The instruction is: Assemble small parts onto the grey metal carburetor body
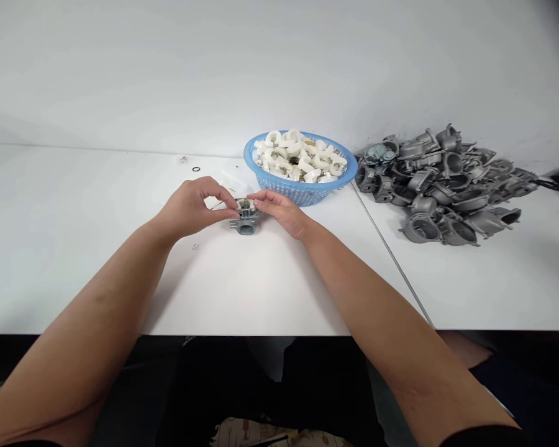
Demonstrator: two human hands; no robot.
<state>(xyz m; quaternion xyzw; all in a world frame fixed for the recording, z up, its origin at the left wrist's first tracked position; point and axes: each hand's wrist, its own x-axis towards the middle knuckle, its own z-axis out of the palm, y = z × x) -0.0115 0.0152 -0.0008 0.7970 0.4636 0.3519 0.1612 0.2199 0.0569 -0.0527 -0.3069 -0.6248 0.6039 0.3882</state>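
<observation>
A small grey metal carburetor [246,227] sits on the white table between my two hands, its round bore toward me. On top of it shows a white plastic float [245,209] with a brass-coloured part in its middle. My left hand [196,208] has thumb and index finger closed at the float's left side. From the right, my right hand [282,210] holds the carburetor's upper right edge, fingertips touching it. The fingers partly hide the float.
A blue basket [299,187] heaped with white floats stands behind my right hand. Farther right lies a pile of grey metal castings [440,186]. A black O-ring [196,169] and a small clear ring [195,247] lie left. A seam [391,253] crosses the table.
</observation>
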